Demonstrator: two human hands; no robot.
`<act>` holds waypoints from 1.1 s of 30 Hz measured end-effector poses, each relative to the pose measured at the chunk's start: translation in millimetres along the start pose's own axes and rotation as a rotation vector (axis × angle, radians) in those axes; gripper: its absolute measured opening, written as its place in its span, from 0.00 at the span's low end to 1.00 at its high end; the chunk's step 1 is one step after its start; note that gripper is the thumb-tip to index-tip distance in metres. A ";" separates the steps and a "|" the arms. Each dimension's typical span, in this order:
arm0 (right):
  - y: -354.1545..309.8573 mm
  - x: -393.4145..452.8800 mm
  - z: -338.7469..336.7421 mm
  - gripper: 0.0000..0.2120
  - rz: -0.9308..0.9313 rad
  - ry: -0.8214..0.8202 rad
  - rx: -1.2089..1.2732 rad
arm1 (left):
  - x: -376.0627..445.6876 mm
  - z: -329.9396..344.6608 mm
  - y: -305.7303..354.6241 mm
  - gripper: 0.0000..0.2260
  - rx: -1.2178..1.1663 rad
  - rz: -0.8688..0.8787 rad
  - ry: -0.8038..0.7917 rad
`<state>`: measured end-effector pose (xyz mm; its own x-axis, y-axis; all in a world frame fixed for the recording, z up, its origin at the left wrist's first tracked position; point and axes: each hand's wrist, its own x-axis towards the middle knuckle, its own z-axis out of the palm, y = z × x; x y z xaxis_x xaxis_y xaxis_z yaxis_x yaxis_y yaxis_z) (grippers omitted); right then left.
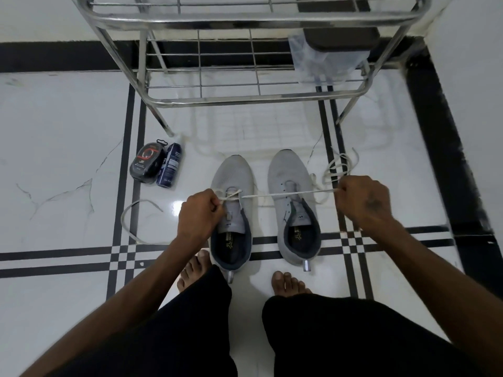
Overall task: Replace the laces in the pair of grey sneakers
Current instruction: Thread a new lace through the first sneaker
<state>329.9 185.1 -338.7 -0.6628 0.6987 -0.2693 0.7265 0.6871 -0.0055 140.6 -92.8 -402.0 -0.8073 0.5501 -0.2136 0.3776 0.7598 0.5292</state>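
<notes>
I crouch over the two grey sneakers, my bare feet (pixel 288 282) just behind their heels. My left hand (pixel 200 216) sits over the left sneaker (pixel 231 175), fingers curled tight, pinching one end of the white lace (pixel 285 194) at the lower eyelets. My right hand (pixel 363 200) is out past the right sneaker (pixel 291 172), fingers closed on the other end, so the lace runs taut and nearly level across that shoe's tongue. Beyond my right fist the slack piles in loose loops on the floor (pixel 68 159), near the black border stripe that edges the tiles on that side. Another loose lace (pixel 130 227) curls on the tile left of my left wrist. Ahead of the toes stands a steel rack (pixel 245 99), its front legs either side of the pair. A dark polish case (pixel 147 165) and a blue can (pixel 170 168) lie together left of the shoes, by the rack's near leg; open white tile spreads further left.
</notes>
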 end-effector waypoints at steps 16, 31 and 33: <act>42.3 -38.0 9.9 0.10 0.354 -0.042 0.074 | 0.0 -3.0 5.3 0.04 0.023 -0.060 -0.016; -157.1 -23.3 -14.7 0.08 0.474 -0.580 2.184 | -21.5 -29.2 38.9 0.13 -0.625 0.150 -0.514; -167.5 -14.0 -8.7 0.09 0.516 -0.591 2.203 | -17.6 -29.0 37.4 0.06 -0.733 0.112 -0.566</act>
<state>216.0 62.0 -325.6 -0.6171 0.2908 -0.7312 0.0527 -0.9119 -0.4071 155.8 -84.1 -354.6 -0.3699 0.8403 -0.3963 -0.0961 0.3897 0.9159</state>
